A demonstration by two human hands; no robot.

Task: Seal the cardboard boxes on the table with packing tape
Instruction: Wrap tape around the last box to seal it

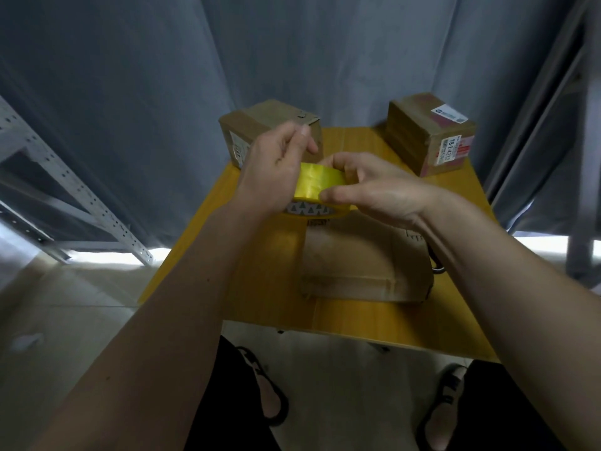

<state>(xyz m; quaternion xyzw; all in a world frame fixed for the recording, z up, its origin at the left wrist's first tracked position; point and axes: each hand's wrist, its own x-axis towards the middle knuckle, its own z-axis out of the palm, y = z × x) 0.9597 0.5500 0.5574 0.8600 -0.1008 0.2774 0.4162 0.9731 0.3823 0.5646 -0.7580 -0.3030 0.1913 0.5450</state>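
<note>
Both hands raised above the near box (364, 258), left hand (276, 167) and right hand (374, 187) gripping the tape roll (317, 187).

Near box (364, 265) on table (260, 271), two boxes behind (far-left box (260, 125), far-right box (432, 131))

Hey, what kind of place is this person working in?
Probably a storeroom or small packing area: a perforated metal shelving frame, labelled cardboard boxes on a small yellow table, and a grey curtain behind.
</note>
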